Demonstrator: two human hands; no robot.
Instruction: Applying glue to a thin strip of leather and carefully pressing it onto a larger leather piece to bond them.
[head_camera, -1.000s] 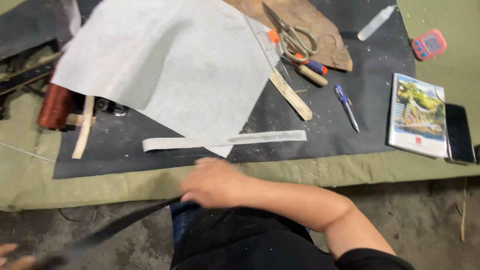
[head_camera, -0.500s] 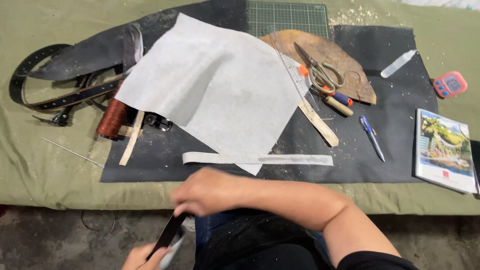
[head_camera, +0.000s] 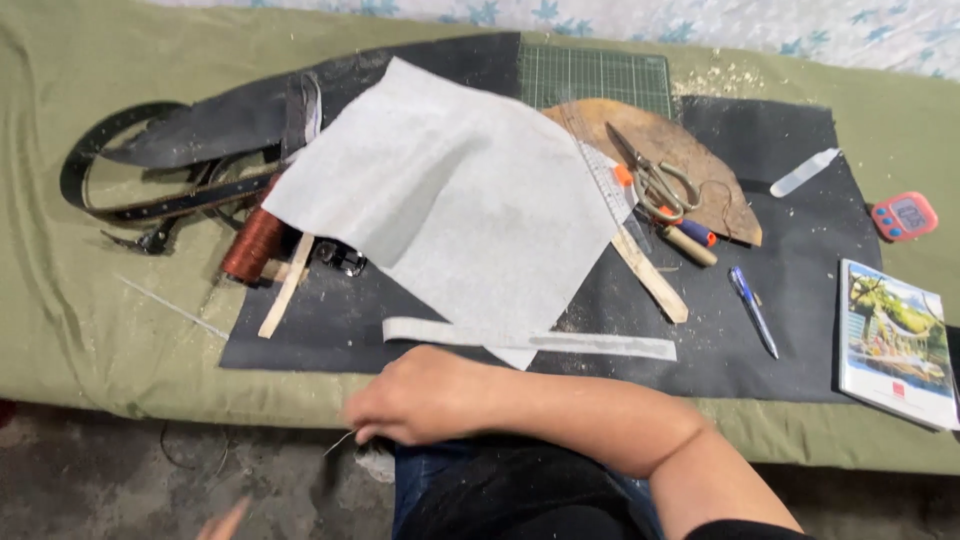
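Pinching something thin: our right hand (head_camera: 420, 395) sits at the near edge of the bench, fingers curled together at the lower left of the fist, and a pale thin strand (head_camera: 341, 443) sticks out from under them. We cannot tell what the strand is, or how firmly it is clamped; motion blur hides the fingertips.

Our left hand (head_camera: 222, 523) is barely in frame at the bottom edge, well apart from the right, over the floor. Only a blurred tip or two shows, so we cannot tell if the fingers are apart or closed. It touches nothing we can see.

Just beyond our right knuckles lies a narrow pale strip (head_camera: 530, 339), flat on the black mat (head_camera: 790, 330). The big pale sheet (head_camera: 450, 195) overlaps the strip's middle and covers most of the mat's centre.

Left of the sheet: a wooden stick (head_camera: 287, 286), a rust-coloured thread spool (head_camera: 254, 245), a small metal buckle (head_camera: 342, 258), and a black belt (head_camera: 150, 190) looped on the green cloth (head_camera: 60, 300).

Right of the sheet: a clear ruler (head_camera: 600, 170), a second wooden stick (head_camera: 652, 276), scissors (head_camera: 655, 180) on a brown leather piece (head_camera: 700, 165), a blue pen (head_camera: 753, 310), a white tube (head_camera: 805, 172), a pink timer (head_camera: 904, 216) and a picture-cover booklet (head_camera: 895, 340). The green cutting mat (head_camera: 595, 78) is at the far side.
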